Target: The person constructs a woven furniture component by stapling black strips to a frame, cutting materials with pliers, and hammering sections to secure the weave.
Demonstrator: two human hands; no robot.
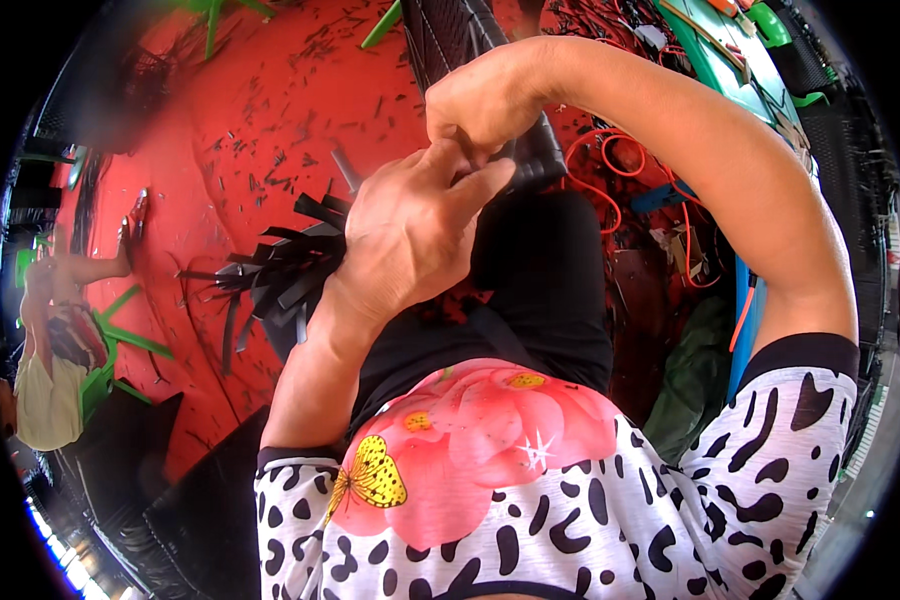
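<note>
My left hand [410, 225] and my right hand [490, 95] meet in front of me, fingers closed and bent together. What they pinch is hidden between the fingers. Behind and under them is a black woven wicker panel [450, 40] with a wrapped black frame bar [542, 155] close to my right hand. A short grey strip-like end [346, 172] shows beside my left hand; whether that hand holds it I cannot tell. A bundle of flat black strips [280, 260] fans out left of my left wrist.
Black scraps litter the red floor covering [260, 110]. An orange-red hose [610, 150] coils at right, near a green table [735, 60] with tools. A seated person [55, 350] is at far left by green chair legs [135, 335]. Dark green cloth [695, 380] lies at right.
</note>
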